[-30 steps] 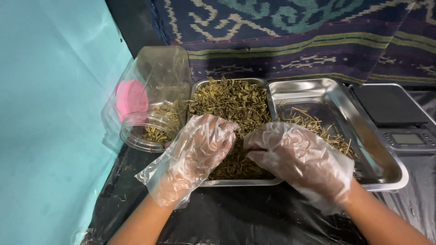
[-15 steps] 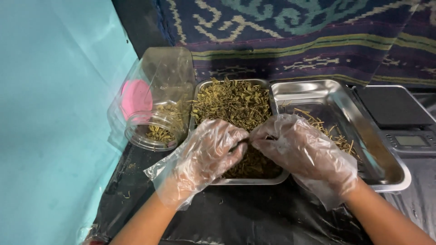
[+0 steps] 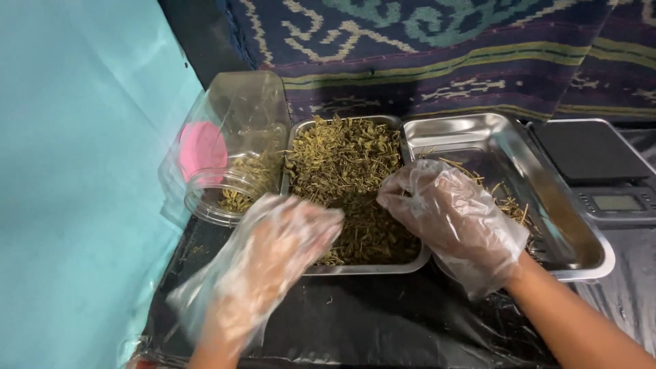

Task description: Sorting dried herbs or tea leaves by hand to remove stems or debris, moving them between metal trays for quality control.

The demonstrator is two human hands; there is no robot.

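We are hovering our gloved left hand, blurred, fingers spread wide, over the herb tray; right hand beside it is pinching dried herbs; clear jar lying just left.

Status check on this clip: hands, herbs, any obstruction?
Left hand gloved, blurred, over tray edge. Right hand gloved, pinching at dried herbs in the left tray. Nothing blocking.
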